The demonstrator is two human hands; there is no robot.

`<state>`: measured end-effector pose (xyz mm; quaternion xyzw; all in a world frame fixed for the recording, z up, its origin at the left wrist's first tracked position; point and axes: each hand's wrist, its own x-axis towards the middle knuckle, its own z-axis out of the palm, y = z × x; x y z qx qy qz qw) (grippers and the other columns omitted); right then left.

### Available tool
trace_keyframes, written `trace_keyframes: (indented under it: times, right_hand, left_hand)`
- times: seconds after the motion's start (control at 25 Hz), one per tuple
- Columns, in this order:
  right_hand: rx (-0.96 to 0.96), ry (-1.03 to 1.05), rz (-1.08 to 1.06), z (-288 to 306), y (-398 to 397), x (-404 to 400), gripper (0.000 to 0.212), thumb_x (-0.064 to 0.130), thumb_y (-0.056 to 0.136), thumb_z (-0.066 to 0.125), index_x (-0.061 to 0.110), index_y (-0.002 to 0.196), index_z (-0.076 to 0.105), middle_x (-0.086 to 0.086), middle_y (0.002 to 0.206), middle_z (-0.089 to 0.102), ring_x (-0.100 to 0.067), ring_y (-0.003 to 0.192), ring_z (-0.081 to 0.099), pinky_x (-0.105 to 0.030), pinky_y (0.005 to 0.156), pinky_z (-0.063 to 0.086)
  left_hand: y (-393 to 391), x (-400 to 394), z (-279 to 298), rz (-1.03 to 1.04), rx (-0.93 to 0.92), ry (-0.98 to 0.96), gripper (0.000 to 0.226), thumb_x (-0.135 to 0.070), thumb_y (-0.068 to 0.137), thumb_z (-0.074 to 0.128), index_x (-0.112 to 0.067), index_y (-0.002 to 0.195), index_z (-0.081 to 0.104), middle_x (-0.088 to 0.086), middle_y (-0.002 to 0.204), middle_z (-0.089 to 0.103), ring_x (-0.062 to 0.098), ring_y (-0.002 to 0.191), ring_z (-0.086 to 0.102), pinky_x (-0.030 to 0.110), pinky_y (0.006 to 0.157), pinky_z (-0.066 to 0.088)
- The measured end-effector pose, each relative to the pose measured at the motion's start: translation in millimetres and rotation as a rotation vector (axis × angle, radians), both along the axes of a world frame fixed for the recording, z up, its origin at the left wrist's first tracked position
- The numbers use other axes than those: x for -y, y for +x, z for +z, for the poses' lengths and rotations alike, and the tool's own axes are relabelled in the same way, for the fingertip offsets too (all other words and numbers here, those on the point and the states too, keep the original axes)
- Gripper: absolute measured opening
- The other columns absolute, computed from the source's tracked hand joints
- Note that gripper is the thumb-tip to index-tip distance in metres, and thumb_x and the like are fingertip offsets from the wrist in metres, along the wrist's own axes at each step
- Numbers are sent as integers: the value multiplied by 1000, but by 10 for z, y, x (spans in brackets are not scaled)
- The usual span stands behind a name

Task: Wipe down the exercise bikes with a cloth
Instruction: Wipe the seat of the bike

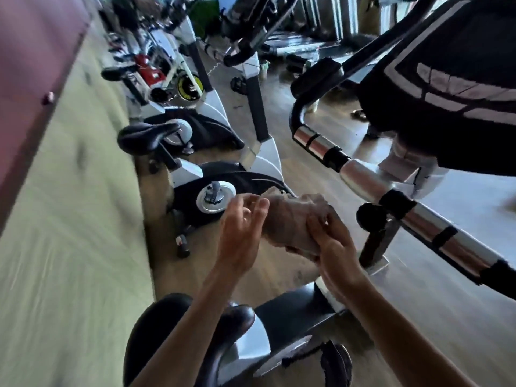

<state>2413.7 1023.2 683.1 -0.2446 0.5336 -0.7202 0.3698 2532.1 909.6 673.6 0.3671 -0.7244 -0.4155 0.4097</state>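
Observation:
A bunched beige cloth (287, 219) hangs in mid-air between my two hands. My right hand (332, 247) grips its right end, fingers curled around the fabric. My left hand (243, 230) is just left of the cloth with loosely spread fingers, fingertips at or near its edge. Below my arms is the nearest exercise bike, with its black saddle (164, 322) and grey-black body (290, 311). Its chrome handlebar (371, 180) with black bands runs diagonally to the right of my hands. The picture is motion-blurred.
A second white-and-black bike (212, 177) stands ahead, with a black saddle (145, 135) and white post (259, 113). More bikes line the green wall (55, 247) on the left. A dark console (452, 88) fills the upper right. Wooden floor (321, 127) stretches beyond.

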Motion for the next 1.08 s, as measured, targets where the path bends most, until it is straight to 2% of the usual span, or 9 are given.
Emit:
trace_keyframes:
  times: [0.08,0.24,0.4,0.52,0.72,0.8,0.88,0.96,1.08]
  right_hand:
    - [20,26,130,-35,2,150,29,9,105,46,14,131,57,-8,112,72,-26,90,74,-36,65,61]
    - [25,113,424,-291,42,447,23,21,103,50,25,119,66,-13,121,68,-24,104,66,-46,85,58]
    - [-38,178,647,-521,284,475,29,40,93,63,30,119,69,2,112,75,-10,100,69,-30,81,55]
    - [-71,165,735,-728,542,504,31,35,93,64,21,120,69,-5,112,75,-15,99,70,-35,84,59]
    - [-335,355,891,-1332,1021,845,11,24,101,61,18,95,69,-3,87,74,-20,85,69,-41,79,56]
    - [-560,477,1049,-1533,1217,1021,11,26,100,61,18,94,64,0,85,67,-20,81,62,-33,71,49]
    - [-1015,539,1035,-1730,1358,1146,22,28,98,58,13,115,57,-8,111,62,-28,102,58,-37,82,49]
    - [-1349,444,865,-1838,1474,1091,40,27,97,53,9,133,49,-17,136,47,-38,122,46,-48,102,42]
    - [-1404,347,826,-1940,1744,806,67,45,99,42,5,152,31,-22,159,24,-38,147,22,-48,121,21]
  left_hand:
    - [136,34,-60,-65,-73,260,55,-65,80,63,-20,110,71,0,103,76,14,99,72,41,90,59]
    - [441,-70,-189,93,-185,425,32,-19,86,79,-5,114,72,12,105,78,14,95,72,26,83,57]
    - [772,-372,-419,210,-395,635,45,-20,77,77,-2,118,71,15,114,75,24,108,69,35,98,51]
    - [988,-568,-614,364,-495,728,41,-21,81,75,-2,118,72,19,117,73,29,113,68,42,102,49]
    - [1471,-744,-948,682,-167,744,17,-28,91,75,-13,94,80,1,89,79,6,83,74,14,70,54]
    - [1702,-779,-1218,770,35,807,35,-37,90,75,-8,71,73,0,66,71,10,61,66,19,59,49]
    - [1890,-803,-1538,847,364,789,48,-46,90,71,-13,57,61,-3,55,58,18,59,60,29,63,48]
    - [2049,-814,-1800,1023,515,656,33,-47,92,67,-16,85,73,1,87,67,21,87,66,39,82,55]
    - [2199,-713,-1986,1123,415,504,31,-35,99,58,-13,119,67,7,122,60,23,114,60,46,98,53]
